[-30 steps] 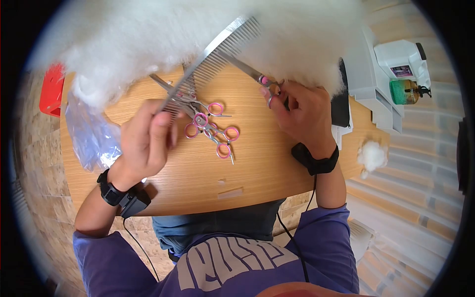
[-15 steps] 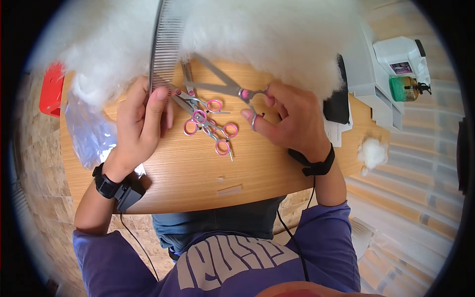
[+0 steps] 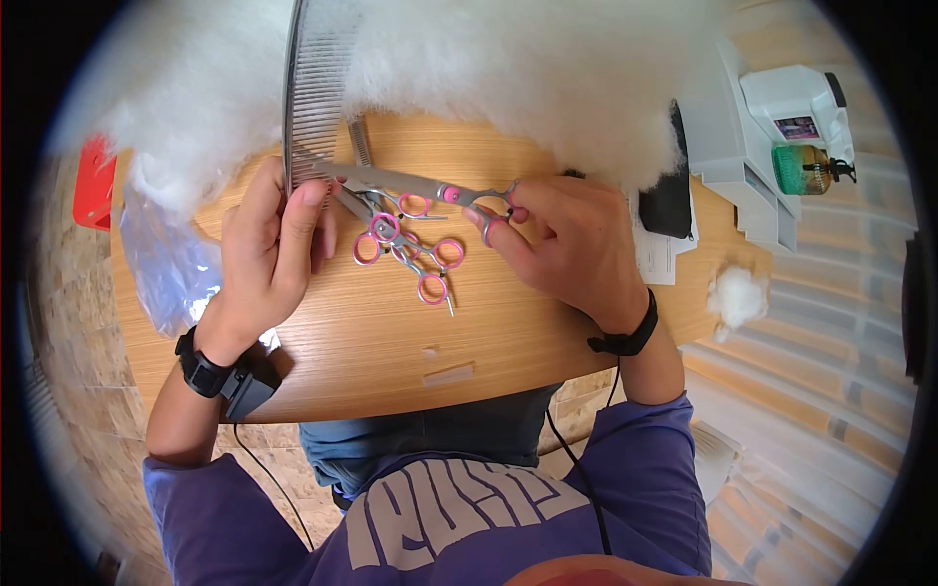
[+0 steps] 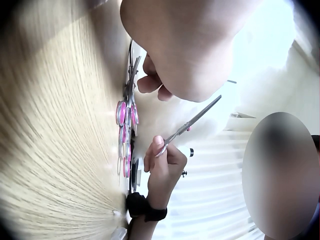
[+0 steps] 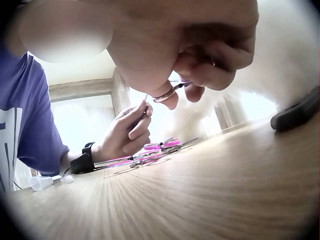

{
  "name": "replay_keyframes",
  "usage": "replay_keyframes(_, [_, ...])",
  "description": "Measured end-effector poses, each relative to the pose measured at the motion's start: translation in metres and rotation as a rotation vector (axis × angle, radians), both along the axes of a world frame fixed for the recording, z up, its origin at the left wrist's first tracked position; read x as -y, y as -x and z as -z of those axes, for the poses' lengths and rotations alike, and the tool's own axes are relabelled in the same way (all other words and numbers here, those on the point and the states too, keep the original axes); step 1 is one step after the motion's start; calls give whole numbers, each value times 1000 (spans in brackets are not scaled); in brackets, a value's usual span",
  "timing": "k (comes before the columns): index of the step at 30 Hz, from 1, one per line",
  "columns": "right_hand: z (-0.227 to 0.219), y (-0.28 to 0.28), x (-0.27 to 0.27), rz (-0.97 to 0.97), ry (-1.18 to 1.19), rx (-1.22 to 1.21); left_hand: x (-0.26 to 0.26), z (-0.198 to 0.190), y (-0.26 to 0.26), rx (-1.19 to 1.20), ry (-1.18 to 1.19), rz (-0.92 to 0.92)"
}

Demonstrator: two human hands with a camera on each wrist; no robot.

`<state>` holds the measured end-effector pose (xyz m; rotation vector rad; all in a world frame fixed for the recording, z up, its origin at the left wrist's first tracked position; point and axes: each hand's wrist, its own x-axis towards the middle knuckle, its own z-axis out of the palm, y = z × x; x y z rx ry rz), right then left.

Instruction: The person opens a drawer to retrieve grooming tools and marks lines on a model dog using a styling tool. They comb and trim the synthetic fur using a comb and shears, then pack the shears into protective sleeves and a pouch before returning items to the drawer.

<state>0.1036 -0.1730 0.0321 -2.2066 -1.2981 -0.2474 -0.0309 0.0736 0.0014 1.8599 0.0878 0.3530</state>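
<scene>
My left hand pinches the end of a metal comb between thumb and fingers. The comb stands nearly upright in the head view, its teeth facing right, over white fluffy fur. With thumb and fingers in the pink-lined rings, my right hand holds scissors. Their blades lie together and point left, the tips close by the comb and left fingers. The left wrist view also has these scissors, raised off the table. Below them, several pink-ringed scissors lie in a pile, overlapping.
The wooden table carries a clear plastic bag at left and a black case on papers at right. A white tuft lies farther right. Beyond stand a white jug and a green-amber spray bottle. A red object is far left.
The comb swung from a rightward slant to nearly upright, then shifted slightly left. The right hand brought its scissors down and left; their blades, spread half a second ago, are together now.
</scene>
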Motion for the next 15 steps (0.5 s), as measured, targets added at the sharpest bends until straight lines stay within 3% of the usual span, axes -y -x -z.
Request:
replay_keyframes(4, [3, -1, -2, -55, -87, -15, 0, 3, 0, 47, -13, -15])
replay_keyframes(9, [-1, -2, 5, 49, 45, -44, -1, 4, 0, 40, 2, -10])
replay_keyframes(15, [-11, -4, 5, -22, 35, -123, -9, 7, 3, 52, -65, 92])
